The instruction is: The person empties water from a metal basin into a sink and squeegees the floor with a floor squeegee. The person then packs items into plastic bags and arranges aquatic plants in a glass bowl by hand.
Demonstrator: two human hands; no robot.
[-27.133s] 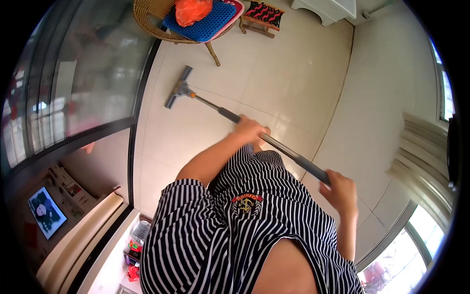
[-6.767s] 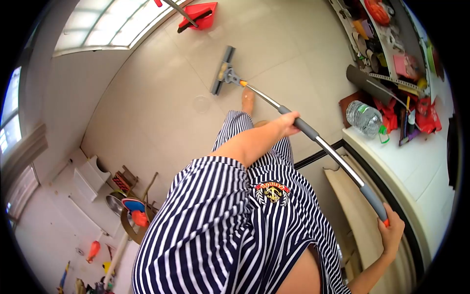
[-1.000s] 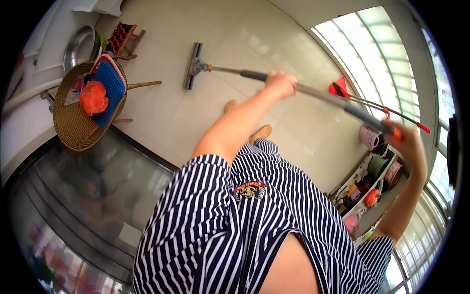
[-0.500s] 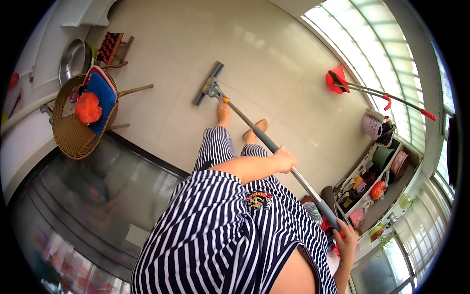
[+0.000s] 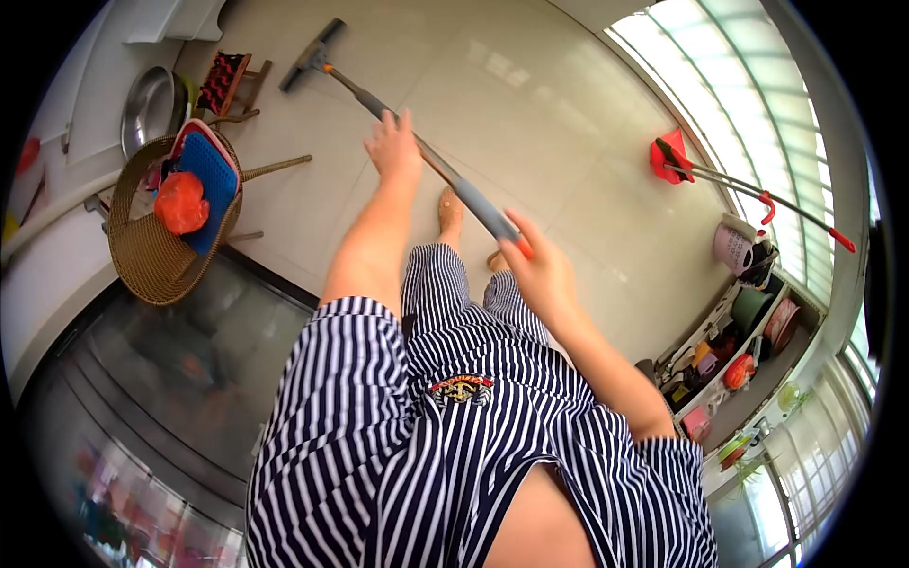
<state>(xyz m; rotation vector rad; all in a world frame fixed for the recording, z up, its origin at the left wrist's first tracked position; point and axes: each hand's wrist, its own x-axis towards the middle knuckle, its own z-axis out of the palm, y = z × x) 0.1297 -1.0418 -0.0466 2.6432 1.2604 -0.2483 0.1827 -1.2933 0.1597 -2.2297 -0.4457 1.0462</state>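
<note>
A mop with a steel and grey pole [image 5: 438,163] stretches from my hands toward the top left, its flat grey head [image 5: 312,57] on the tiled floor. My left hand [image 5: 393,147] is at the upper part of the pole, around its metal section, with some fingertips raised and blurred. Nearer my body, my right hand [image 5: 535,260] grips the orange-tipped end of the lower grey handle. Both arms reach forward over my striped clothes. My feet stand on the floor below the pole.
At the left is a wicker chair [image 5: 142,248] with a blue cushion [image 5: 210,175] and an orange bag [image 5: 180,203]. A small stool [image 5: 227,83] and metal basin [image 5: 150,106] are behind it. On the right are a red dustpan [image 5: 670,157], a bucket [image 5: 731,248] and a filled shelf [image 5: 720,417].
The mop head has moved away toward the upper left, near the stool. Both hands have swung forward and left with the pole, my right hand coming from the lower right.
</note>
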